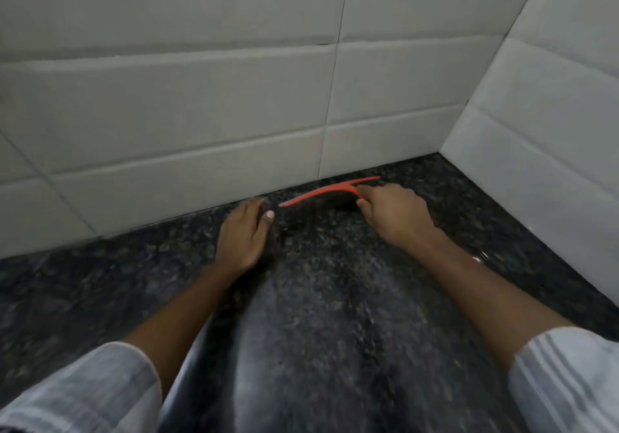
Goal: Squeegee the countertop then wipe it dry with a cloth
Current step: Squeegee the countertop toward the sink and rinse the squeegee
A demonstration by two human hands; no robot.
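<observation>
A thin red squeegee (321, 192) lies with its blade along the far part of the dark speckled granite countertop (318, 315), close to the back wall. My right hand (395, 213) grips its handle near the blade's right end. My left hand (243, 235) rests flat on the counter just left of the blade's left tip, fingers together and pointing at the wall, holding nothing. A wet sheen runs down the middle of the counter toward me. No cloth is in view.
White tiled walls (201, 114) close the counter at the back and on the right (536, 131), meeting in a corner at the far right. My pale striped sleeves (569, 382) fill the lower corners.
</observation>
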